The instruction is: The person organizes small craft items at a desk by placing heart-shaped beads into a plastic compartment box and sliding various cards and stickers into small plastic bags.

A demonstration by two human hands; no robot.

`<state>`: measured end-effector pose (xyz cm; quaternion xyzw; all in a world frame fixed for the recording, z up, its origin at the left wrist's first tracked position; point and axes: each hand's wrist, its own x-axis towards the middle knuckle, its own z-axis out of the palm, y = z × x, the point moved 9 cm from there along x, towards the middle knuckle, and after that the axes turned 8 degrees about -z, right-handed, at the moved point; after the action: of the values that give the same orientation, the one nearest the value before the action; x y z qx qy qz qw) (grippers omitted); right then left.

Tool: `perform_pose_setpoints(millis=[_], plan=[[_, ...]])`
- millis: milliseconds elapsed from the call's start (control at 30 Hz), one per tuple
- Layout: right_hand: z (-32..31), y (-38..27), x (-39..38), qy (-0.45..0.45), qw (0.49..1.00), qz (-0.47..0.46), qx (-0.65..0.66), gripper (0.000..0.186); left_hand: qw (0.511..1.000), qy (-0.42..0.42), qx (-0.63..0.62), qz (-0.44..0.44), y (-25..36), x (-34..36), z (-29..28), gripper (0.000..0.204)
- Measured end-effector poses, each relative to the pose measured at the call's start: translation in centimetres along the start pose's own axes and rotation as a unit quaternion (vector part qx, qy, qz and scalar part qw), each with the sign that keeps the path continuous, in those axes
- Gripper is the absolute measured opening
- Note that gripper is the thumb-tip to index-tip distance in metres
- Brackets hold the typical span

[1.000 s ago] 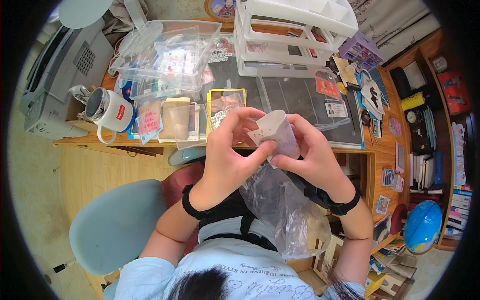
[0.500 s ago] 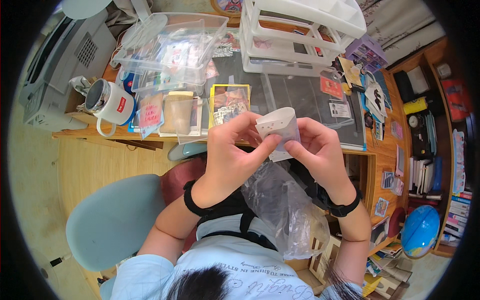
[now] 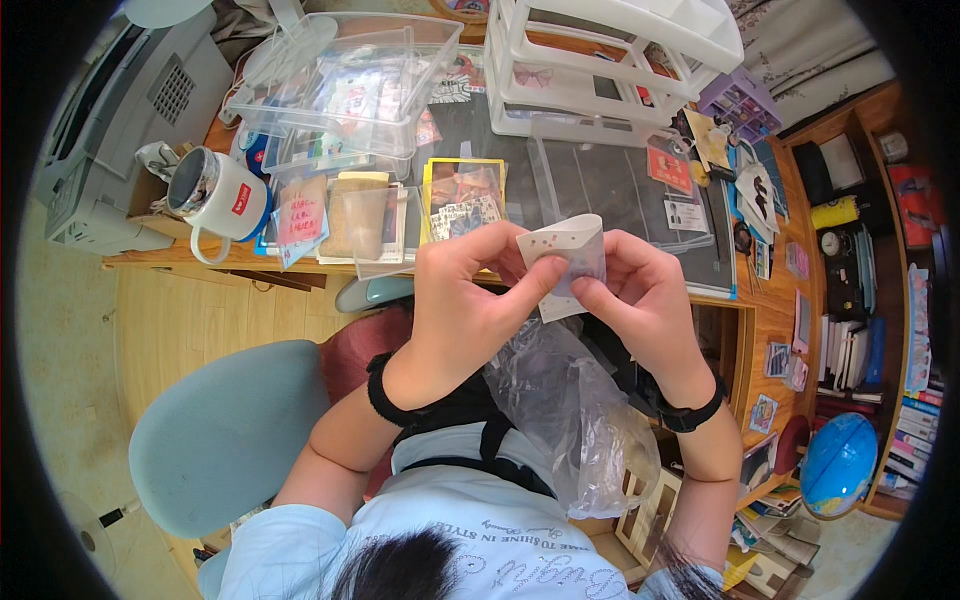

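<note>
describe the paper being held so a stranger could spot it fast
Near the front edge of the wooden desk, find the left hand and the right hand. They hold a small white paper, curled over at its top. Unlike the pink note on the desk, it is held up and carries reddish specks.

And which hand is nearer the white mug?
Left. The left hand is to the right of the white mug; the right hand is farther right, beyond the left one.
</note>
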<state>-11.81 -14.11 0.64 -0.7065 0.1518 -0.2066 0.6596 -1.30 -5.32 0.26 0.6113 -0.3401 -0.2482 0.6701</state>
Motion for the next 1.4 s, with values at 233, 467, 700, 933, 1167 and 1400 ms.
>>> perform_pose_setpoints(millis=[233, 467, 700, 933, 1167, 1400], plan=[[-0.3, 0.1, 0.0, 0.012, 1.000, 0.002, -0.008, 0.017, 1.000, 0.005, 0.001, 0.001, 0.0, 0.0, 0.0, 0.013], [-1.8, 0.6, 0.1, 0.027, 0.998, 0.029, -0.048, 0.012, 0.999, -0.004, 0.040, -0.007, -1.0, 0.2, -0.1, 0.013], [-2.3, 0.0, 0.8, 0.069, 0.997, 0.000, -0.041, 0.012, 0.998, -0.034, 0.043, -0.028, -1.5, 0.3, 0.6, 0.013], [-2.5, 0.1, 1.0, 0.059, 0.996, -0.028, -0.061, 0.013, 0.991, -0.082, 0.073, -0.078, -2.4, 0.0, 1.2, 0.007], [-2.5, 0.2, 0.8, 0.061, 0.997, -0.019, -0.041, 0.014, 0.997, -0.041, 0.007, -0.060, -2.1, 0.3, 0.7, 0.012], [-1.3, 2.7, -0.7, 0.001, 0.996, 0.088, -0.006, 0.012, 0.999, 0.015, 0.022, -0.042, -1.7, 0.2, -0.7, 0.009]])
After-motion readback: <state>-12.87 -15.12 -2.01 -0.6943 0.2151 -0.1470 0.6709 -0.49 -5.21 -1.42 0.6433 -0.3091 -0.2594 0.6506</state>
